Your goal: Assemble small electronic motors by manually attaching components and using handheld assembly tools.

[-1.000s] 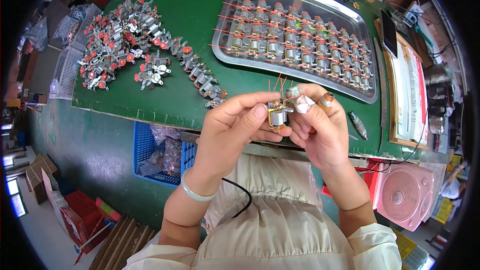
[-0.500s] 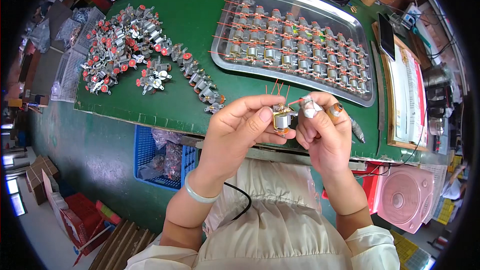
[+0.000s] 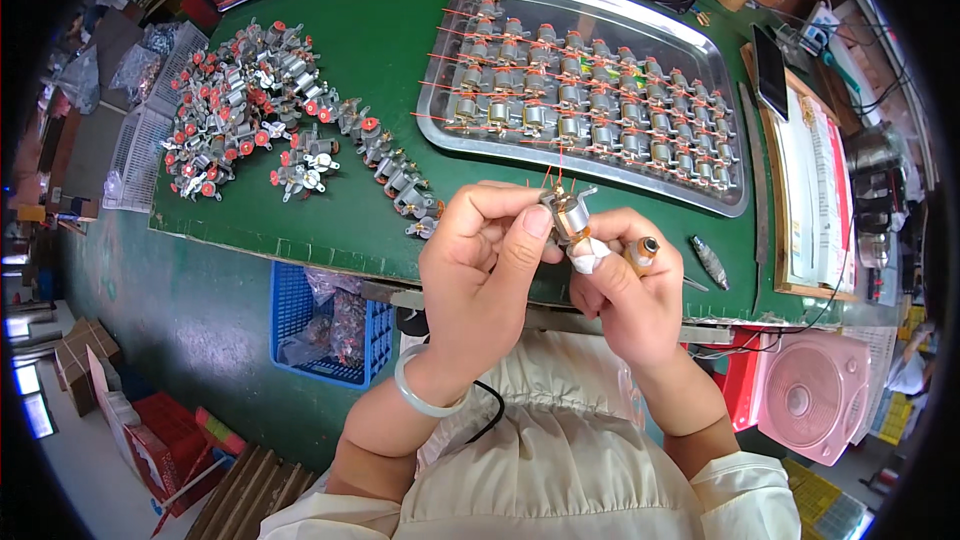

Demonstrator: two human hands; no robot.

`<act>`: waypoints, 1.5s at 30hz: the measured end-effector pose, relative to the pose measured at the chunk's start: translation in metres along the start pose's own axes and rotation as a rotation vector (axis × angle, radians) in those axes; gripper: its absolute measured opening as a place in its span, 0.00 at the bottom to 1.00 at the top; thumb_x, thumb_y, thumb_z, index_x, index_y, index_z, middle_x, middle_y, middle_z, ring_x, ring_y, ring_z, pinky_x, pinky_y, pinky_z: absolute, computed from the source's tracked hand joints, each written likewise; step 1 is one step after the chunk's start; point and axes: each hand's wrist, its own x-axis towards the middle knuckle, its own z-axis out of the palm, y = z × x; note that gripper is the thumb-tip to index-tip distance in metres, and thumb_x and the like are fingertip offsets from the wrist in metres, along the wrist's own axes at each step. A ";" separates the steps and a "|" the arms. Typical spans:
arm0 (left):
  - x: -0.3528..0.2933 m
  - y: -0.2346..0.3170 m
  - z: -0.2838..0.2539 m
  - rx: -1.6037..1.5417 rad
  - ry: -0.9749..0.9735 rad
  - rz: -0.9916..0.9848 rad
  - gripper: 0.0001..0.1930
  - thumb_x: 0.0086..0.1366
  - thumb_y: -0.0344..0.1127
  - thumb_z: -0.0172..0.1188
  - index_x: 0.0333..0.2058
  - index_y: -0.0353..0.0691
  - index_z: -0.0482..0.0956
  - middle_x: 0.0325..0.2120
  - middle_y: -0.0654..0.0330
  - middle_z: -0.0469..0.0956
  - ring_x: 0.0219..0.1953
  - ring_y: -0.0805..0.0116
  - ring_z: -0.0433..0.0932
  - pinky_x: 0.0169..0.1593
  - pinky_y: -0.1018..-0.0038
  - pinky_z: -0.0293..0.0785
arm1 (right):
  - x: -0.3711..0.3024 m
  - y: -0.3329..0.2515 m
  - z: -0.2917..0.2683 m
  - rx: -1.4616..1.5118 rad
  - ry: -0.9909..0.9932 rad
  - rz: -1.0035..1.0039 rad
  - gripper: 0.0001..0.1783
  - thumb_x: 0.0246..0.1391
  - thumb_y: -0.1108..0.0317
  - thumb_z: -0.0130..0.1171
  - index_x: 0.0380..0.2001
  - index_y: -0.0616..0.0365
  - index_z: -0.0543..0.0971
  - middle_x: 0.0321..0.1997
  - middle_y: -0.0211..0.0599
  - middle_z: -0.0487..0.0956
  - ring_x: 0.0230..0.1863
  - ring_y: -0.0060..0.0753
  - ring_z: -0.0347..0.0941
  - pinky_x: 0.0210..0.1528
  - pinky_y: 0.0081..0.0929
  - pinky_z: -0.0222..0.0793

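Note:
My left hand [image 3: 495,265] pinches a small metal coil part [image 3: 571,216] between thumb and fingers, above the table's near edge. It has a silver body, coppery ends and thin red wires sticking up. At its lower end my right hand [image 3: 640,290] is closed, its white-wrapped fingertip touching the part. Tucked in that same hand is a tool with a brown handle [image 3: 643,252]; most of it is hidden. Beyond my hands, a steel tray [image 3: 432,130] carries rows of similar coil parts [image 3: 600,127] with red wires.
A heap of metal parts with red discs [image 3: 235,110] lies left, trailing a row [image 3: 395,175] toward me. Right are a grey taped tool [image 3: 710,262], a phone [image 3: 769,70] and papers on a board [image 3: 805,190]. A blue crate [image 3: 283,325] stands below the table.
The coil part has tilted and risen slightly in my left hand. My right hand has come in from the right, moving its wrapped fingertip from a red wire to the part's lower end.

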 end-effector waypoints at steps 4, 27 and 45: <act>0.002 -0.004 0.002 0.187 0.038 0.117 0.05 0.60 0.26 0.52 0.35 0.33 0.70 0.32 0.59 0.72 0.29 0.78 0.70 0.32 0.83 0.67 | 0.008 0.005 -0.007 -0.541 -0.007 -0.431 0.10 0.47 0.78 0.55 0.36 0.66 0.72 0.25 0.30 0.74 0.18 0.12 0.62 0.18 0.12 0.57; 0.003 -0.011 0.009 0.231 0.153 0.199 0.05 0.59 0.27 0.54 0.34 0.34 0.71 0.30 0.60 0.73 0.28 0.79 0.68 0.33 0.83 0.65 | 0.007 -0.014 0.000 -0.341 0.041 -0.020 0.10 0.48 0.77 0.50 0.36 0.67 0.74 0.20 0.20 0.68 0.20 0.06 0.55 0.20 0.10 0.51; 0.005 -0.013 0.013 0.268 0.185 0.207 0.04 0.58 0.26 0.53 0.32 0.33 0.71 0.31 0.58 0.73 0.32 0.75 0.70 0.37 0.80 0.67 | 0.012 -0.009 0.003 -0.294 0.099 -0.061 0.08 0.49 0.76 0.50 0.34 0.65 0.73 0.21 0.19 0.68 0.21 0.07 0.55 0.21 0.09 0.52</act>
